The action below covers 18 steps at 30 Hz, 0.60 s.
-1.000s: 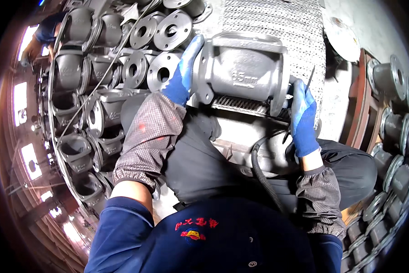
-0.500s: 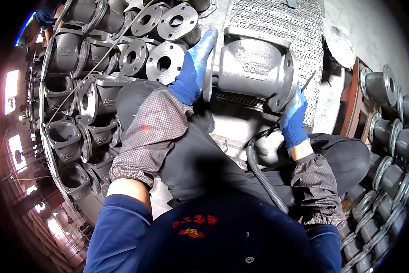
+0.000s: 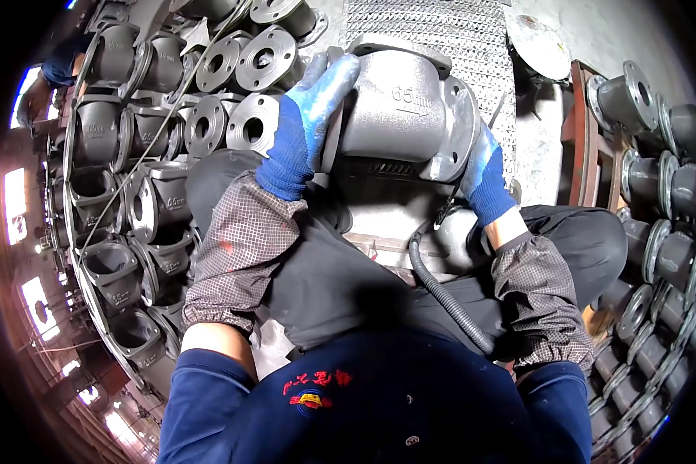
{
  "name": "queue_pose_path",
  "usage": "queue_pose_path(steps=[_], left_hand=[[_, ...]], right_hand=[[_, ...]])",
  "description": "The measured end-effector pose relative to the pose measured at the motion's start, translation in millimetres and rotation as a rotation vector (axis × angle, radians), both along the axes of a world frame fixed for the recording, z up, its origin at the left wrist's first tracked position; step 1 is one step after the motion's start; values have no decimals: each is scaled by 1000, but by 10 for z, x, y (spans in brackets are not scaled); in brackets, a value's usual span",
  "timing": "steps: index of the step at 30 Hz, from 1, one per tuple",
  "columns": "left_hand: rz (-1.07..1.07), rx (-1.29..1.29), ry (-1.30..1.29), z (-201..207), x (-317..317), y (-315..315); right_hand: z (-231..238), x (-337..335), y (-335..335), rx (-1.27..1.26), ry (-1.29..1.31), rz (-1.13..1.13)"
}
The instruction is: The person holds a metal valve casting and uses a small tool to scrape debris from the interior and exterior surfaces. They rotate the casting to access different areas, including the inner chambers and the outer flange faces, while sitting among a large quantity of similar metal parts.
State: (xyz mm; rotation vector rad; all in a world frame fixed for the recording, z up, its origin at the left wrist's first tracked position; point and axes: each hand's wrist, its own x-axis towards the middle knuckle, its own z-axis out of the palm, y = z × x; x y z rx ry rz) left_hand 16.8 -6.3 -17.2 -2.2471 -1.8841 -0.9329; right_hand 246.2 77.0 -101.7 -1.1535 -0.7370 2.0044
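A grey cast-metal flanged valve body [image 3: 394, 112] lies on its side in front of me, with round flanges at its left and right ends and a squarish flange on its far side. My left hand [image 3: 311, 116], in a blue glove, is closed round the left flange, its thumb reaching onto the body. At the other end, my gloved right hand [image 3: 483, 172] grips the right flange [image 3: 460, 127]; part of its fingers is hidden behind the metal. Beneath the casting, a dark ribbed part [image 3: 390, 168] shows in shadow.
Similar castings [image 3: 158, 197] stand packed in rows on my left, and more [image 3: 665, 182] on the right. A textured metal mat [image 3: 433, 23] lies beyond the valve body. A grey corrugated hose [image 3: 444, 298] crosses my lap. A round pale disc [image 3: 539, 46] is at far right.
My left hand has come in from beside the left flange and closed on it. The far side of the casting appears slightly turned, and the whole view has shifted.
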Motion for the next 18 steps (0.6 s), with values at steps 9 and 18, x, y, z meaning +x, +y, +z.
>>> queue_pose_path(steps=[9,18], left_hand=[[-52,-45,-64,14,16,45],[-164,85,-72,-53,109,202]], right_hand=[[-60,26,-43,7,31,-118],[-386,213,219,-68,134,-18]])
